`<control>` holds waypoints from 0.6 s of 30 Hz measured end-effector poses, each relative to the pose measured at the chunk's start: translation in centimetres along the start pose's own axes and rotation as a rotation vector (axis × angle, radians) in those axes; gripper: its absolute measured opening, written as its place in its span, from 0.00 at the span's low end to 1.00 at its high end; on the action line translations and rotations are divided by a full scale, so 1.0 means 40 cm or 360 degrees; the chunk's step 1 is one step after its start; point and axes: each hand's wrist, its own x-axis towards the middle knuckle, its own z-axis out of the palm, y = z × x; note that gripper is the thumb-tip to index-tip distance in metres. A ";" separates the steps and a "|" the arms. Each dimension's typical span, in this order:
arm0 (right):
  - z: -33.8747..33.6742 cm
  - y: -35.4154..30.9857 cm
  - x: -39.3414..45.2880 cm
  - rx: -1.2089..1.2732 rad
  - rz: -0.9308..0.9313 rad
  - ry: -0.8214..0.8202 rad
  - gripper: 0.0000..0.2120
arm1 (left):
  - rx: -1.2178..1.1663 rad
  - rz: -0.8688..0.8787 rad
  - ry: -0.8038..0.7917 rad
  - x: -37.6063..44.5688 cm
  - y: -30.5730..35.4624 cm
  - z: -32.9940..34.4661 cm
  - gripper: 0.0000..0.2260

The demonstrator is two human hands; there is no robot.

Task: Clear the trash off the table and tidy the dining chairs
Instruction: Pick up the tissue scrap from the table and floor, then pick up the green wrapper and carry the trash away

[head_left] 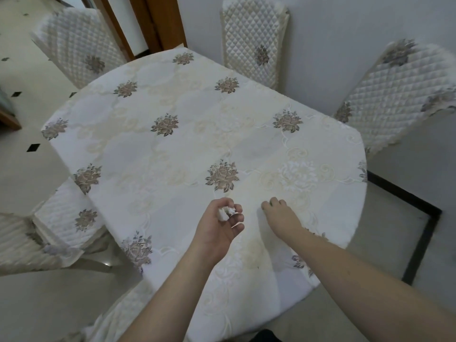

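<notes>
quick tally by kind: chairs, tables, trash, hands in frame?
Chairs: 5, e.g. far chair
Table: 1
Trash: 1, crumpled tissue in left hand
Hands: 2, with right hand on the cloth
Total: 9

Head view – down over table point(172, 149).

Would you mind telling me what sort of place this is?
Most likely a home dining room: a round table under a floral tablecloth, ringed by chairs in quilted covers, on a tiled floor.
</notes>
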 end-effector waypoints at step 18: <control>-0.194 0.234 -0.478 0.3490 0.0785 0.0634 0.06 | 0.0274 -0.0381 -0.0462 -0.009 -0.213 0.289 0.05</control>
